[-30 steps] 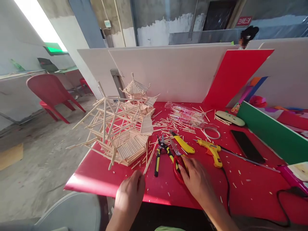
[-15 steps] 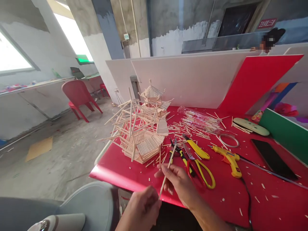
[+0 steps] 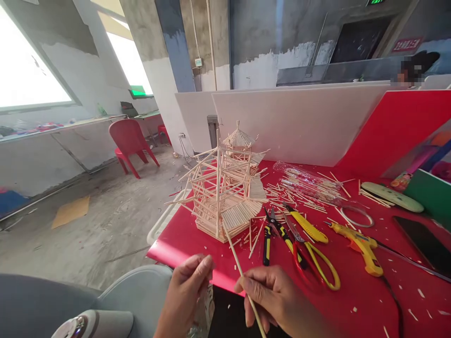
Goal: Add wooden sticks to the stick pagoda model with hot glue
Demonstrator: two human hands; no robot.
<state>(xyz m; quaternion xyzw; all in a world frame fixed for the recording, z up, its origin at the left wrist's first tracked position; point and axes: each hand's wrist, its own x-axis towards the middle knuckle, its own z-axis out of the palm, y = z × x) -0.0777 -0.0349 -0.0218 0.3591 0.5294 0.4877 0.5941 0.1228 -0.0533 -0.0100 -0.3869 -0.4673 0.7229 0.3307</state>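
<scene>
My right hand pinches a thin wooden stick between thumb and fingers. The stick slants up and left, and its far end overlaps the base of the stick-built pavilion model in view; I cannot tell whether they touch. My left hand is to the left, apart from the stick, with its fingers curled and thumb pressed to the forefinger; nothing shows in it. The model has an open frame of sticks, slatted decks and, behind, a small pointed-roof tower.
On the red table lie pliers, a yellow utility knife, yellow-handled snips, a hot glue gun, a tape roll, a phone and scattered sticks. White boards stand behind. A can is lower left.
My left hand has come off the stick's lower end and moved left. The right hand has moved lower with the stick, which now tilts left. The view has shifted left.
</scene>
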